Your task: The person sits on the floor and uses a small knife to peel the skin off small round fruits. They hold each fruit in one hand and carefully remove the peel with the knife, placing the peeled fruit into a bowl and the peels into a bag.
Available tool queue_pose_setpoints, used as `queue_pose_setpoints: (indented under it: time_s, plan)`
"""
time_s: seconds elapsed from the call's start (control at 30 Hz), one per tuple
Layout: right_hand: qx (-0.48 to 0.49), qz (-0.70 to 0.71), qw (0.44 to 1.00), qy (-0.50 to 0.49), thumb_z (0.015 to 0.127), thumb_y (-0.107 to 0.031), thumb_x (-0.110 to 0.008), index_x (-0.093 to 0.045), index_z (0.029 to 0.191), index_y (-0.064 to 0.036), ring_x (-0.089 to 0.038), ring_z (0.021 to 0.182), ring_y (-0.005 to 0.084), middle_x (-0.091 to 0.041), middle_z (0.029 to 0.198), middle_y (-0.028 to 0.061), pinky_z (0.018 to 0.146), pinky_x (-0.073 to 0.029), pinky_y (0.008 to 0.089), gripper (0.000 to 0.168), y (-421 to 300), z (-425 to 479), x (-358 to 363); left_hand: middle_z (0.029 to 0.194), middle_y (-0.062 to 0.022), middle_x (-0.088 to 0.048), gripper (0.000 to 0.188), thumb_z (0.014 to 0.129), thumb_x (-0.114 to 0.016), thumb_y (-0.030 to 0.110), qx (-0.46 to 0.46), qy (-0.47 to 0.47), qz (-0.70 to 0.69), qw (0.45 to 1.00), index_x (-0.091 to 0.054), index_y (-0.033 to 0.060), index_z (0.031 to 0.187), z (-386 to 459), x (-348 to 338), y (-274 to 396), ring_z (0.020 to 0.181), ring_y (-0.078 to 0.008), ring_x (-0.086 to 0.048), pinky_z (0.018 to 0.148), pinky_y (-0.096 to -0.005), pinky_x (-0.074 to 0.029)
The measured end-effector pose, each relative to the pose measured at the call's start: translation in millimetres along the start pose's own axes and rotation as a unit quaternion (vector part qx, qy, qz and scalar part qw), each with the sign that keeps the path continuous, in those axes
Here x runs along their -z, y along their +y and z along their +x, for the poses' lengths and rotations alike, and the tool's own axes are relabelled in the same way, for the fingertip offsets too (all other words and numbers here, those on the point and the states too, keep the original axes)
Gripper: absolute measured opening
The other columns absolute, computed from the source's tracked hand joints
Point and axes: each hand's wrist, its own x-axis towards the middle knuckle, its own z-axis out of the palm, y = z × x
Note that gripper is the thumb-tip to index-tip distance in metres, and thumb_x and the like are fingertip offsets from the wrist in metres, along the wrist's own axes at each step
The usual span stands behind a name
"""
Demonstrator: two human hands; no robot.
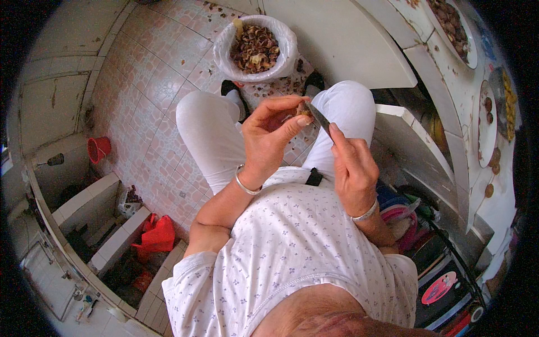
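Observation:
Between the thumb and fingers of my left hand [271,132] is a small brown piece of food [304,111], partly peeled, its kind not clear. My right hand [356,168] grips a small knife [321,121], the blade touching that piece. Both hands are above my lap, between the knees. Beyond them on the floor stands a bin lined with a clear plastic bag [290,54], holding a heap of brown peelings [254,50]. The knife's handle is hidden in my right hand.
On the counter at the right are a tray of brown pieces [450,25], a white plate [486,143] with a few brown round pieces and a container of yellow pieces [509,105]. Scraps lie on the tiled floor [168,84]. An open cabinet door [414,130] stands right of my knee.

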Motion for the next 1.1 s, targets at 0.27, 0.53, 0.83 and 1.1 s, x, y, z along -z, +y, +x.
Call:
queue_pose_setpoints:
  time_s: [0.27, 0.53, 0.83, 1.1]
  plan:
    - [0.015, 0.028, 0.999, -0.003, 0.084, 0.002, -0.063, -0.061, 0.123, -0.006, -0.06, 0.072, 0.024, -0.057, 0.082, 0.0114, 0.062, -0.051, 0.0339, 0.04, 1, -4, 4, 0.11, -0.0145, -0.064, 0.03, 0.079, -0.069, -0.005, -0.042, 0.007, 0.022, 0.999, -0.058, 0.0001, 0.107, 0, 3, -5, 0.096, -0.0217, -0.063, 0.089, -0.0364, -0.052]
    - [0.021, 0.029, 0.999, -0.01, 0.083, 0.002, -0.063, -0.061, 0.124, -0.006, -0.058, 0.067, 0.0237, -0.055, 0.079, 0.0104, 0.058, -0.049, 0.0341, 0.041, 3, -4, 4, 0.109, -0.012, -0.061, 0.03, 0.077, -0.072, -0.004, -0.071, -0.014, 0.011, 0.997, -0.059, 0.0011, 0.103, -1, 2, -3, 0.097, -0.0218, -0.062, 0.088, -0.0367, -0.053]
    - [0.003, 0.03, 0.999, -0.018, 0.085, 0.003, -0.061, -0.061, 0.123, -0.003, -0.057, 0.068, 0.0216, -0.055, 0.079, 0.0108, 0.061, -0.048, 0.0315, 0.038, 2, -4, 7, 0.108, -0.0116, -0.061, 0.029, 0.074, -0.076, -0.001, -0.169, -0.058, 0.235, 0.956, -0.063, -0.0011, 0.1, -4, 2, 10, 0.091, -0.0189, -0.061, 0.08, -0.03, -0.051]
    - [0.013, 0.047, 0.999, -0.001, 0.084, 0.003, -0.062, -0.062, 0.122, -0.004, -0.058, 0.067, 0.0216, -0.055, 0.076, 0.01, 0.059, -0.049, 0.0323, 0.039, 2, -6, 6, 0.102, -0.0085, -0.061, 0.029, 0.075, -0.075, -0.004, -0.099, -0.033, 0.138, 0.985, -0.062, -0.0016, 0.101, -5, 1, 7, 0.09, -0.0131, -0.061, 0.081, -0.0254, -0.052]
